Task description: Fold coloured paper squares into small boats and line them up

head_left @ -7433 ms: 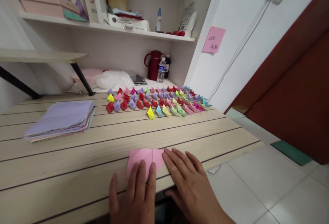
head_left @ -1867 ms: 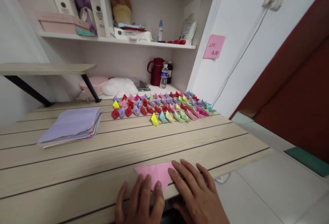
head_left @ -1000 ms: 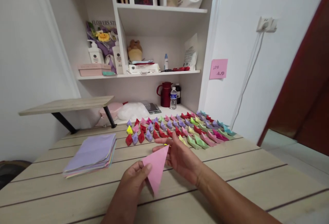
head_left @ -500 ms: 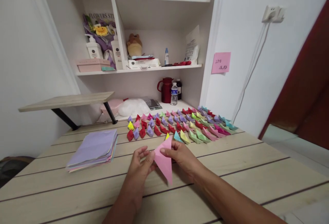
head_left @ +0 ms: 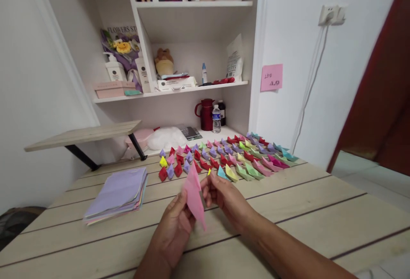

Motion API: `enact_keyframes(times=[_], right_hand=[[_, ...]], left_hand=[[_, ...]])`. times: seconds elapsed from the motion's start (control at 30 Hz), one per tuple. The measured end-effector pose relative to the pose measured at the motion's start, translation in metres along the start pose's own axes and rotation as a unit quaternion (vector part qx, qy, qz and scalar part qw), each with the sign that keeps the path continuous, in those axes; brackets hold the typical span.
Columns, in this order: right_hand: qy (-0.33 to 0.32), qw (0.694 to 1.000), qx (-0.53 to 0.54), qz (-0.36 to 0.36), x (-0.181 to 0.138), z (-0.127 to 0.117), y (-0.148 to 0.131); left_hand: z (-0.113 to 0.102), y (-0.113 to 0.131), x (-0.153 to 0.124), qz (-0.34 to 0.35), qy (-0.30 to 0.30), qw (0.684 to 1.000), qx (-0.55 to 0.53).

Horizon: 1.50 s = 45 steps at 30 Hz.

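A pink sheet of folded paper [head_left: 194,193] stands tilted on edge above the table, its pointed top up and a narrow tip hanging down. My left hand [head_left: 177,221] pinches its left side between thumb and fingers. Just right of the paper is my right hand [head_left: 226,195], its fingers curled in toward the thumb, with a small gap to the paper's edge and nothing visible in them. Beyond both hands, rows of small folded paper boats [head_left: 253,168] in many colours cover the back of the table.
On the left of the slatted wooden table [head_left: 121,236] lies a stack of coloured paper [head_left: 117,191], lilac on top. A small raised stand [head_left: 86,133] is behind it. At the back, a red jug [head_left: 206,114] and a water bottle [head_left: 216,119] stand under the shelves.
The pink paper has turned more edge-on and shifted left with my left hand. My right hand has let go of it and its fingers have curled. The view has tilted slightly.
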State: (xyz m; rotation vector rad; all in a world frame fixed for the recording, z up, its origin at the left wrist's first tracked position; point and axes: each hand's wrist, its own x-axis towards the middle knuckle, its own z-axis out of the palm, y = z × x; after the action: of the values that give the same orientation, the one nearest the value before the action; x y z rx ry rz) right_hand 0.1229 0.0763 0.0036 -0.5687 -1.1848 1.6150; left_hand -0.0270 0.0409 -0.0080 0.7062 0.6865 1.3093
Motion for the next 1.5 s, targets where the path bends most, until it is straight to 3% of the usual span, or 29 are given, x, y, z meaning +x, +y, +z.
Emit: enact_keyframes(times=[0.4, 0.7, 0.87, 1.3, 1.5], right_hand=[[-0.066, 0.996, 0.019, -0.061, -0.011, 0.007, -0.012], [-0.063, 0.996, 0.017, -0.066, -0.011, 0.006, -0.014], [-0.022, 0.995, -0.023, -0.095, -0.011, 0.004, -0.016], [-0.089, 0.994, 0.025, -0.053, -0.012, 0.002, -0.011], [-0.109, 0.992, 0.029, -0.059, -0.010, 0.002, -0.013]], left_hand=[[0.012, 0.007, 0.000, 0.000, -0.054, 0.995, -0.083], [0.012, 0.006, -0.001, -0.004, -0.073, 0.995, -0.066], [0.008, 0.005, -0.001, -0.012, -0.049, 0.998, -0.023], [0.015, 0.012, -0.003, -0.025, -0.096, 0.993, -0.065], [0.013, 0.011, -0.003, -0.017, -0.090, 0.992, -0.082]])
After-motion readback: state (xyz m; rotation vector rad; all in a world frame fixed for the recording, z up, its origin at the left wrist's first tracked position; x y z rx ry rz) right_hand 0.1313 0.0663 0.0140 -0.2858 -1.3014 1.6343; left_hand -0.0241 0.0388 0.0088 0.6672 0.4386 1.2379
